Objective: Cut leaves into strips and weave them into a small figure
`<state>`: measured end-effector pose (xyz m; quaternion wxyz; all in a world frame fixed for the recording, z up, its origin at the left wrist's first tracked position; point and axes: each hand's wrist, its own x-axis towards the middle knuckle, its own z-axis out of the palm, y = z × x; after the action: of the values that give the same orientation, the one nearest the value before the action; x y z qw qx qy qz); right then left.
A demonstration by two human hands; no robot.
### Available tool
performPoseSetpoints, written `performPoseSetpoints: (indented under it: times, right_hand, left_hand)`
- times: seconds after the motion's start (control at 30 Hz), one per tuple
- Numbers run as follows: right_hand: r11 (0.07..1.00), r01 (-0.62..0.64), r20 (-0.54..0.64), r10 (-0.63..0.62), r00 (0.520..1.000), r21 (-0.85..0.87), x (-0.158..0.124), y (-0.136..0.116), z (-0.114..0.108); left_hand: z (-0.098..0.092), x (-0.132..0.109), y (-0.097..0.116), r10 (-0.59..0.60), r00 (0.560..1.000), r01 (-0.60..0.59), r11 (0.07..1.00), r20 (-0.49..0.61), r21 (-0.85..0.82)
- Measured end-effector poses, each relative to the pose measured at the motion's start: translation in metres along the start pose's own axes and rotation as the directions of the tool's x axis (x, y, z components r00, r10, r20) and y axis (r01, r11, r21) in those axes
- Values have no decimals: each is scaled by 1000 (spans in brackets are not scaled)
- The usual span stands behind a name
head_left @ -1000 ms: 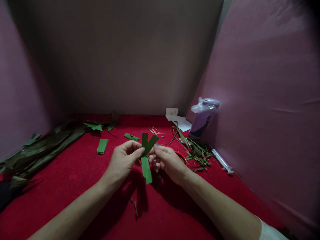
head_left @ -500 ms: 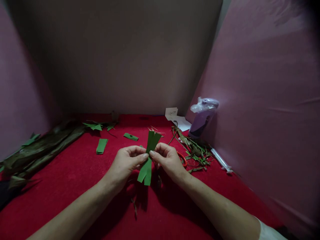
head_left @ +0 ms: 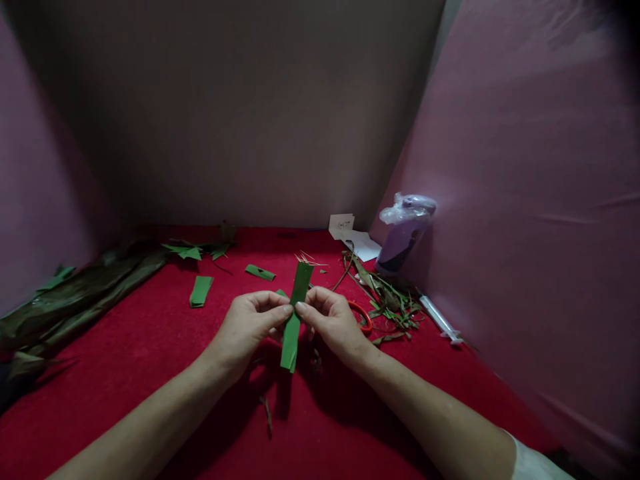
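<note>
A green leaf strip stands nearly upright between my hands, above the red cloth. My left hand pinches its left side at mid-height, thumb in front and fingers behind. From the right, my right hand pinches it at the same height, the two thumb tips almost touching. The strip looks narrow and folded, its layers slightly apart at the lower end. Just beyond its top lie thin wooden sticks. Red-handled scissors are partly hidden behind my right hand.
Cut leaf pieces lie on the red cloth. Long dark leaves are at the left. At the right are leaf scraps, a syringe, white papers and a purple bottle by the pink wall.
The leaf strip, earlier flared at top and bottom with a split lower end, now looks narrower and straighter. Both hands keep their pinch and have barely moved.
</note>
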<state>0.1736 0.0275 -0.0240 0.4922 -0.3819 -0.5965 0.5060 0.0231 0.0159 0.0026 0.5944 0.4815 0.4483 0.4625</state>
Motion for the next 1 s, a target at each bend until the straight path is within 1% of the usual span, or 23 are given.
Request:
performPoseSetpoints:
  times: [0.17,0.3,0.5,0.73,0.87,1.0]
  right_hand:
    - [1000,-2,4,2,1000,7,0,2,0]
    - [1000,-18,3,18,1000,18,0,2,0]
    - [1000,8,-49,-8,999,-15,0,-1,1]
    - [998,-45,-25,46,999,39,-1,3,4]
    - [999,-44,-38,45,998,22,-1,5,5]
    - [999,-43,-26,44,999,33,-1,5,5]
  left_hand:
    - [1,-1,2,-23,999,24,999,-23,37]
    - [4,-2,4,-8,999,12,998,-51,64]
    - [4,-2,2,-26,999,29,996,-31,82]
    - [3,1,0,-11,998,15,997,-61,81]
    - [4,0,1,-9,997,16,997,-81,82]
    - [4,0,0,-10,996,19,995,-91,97]
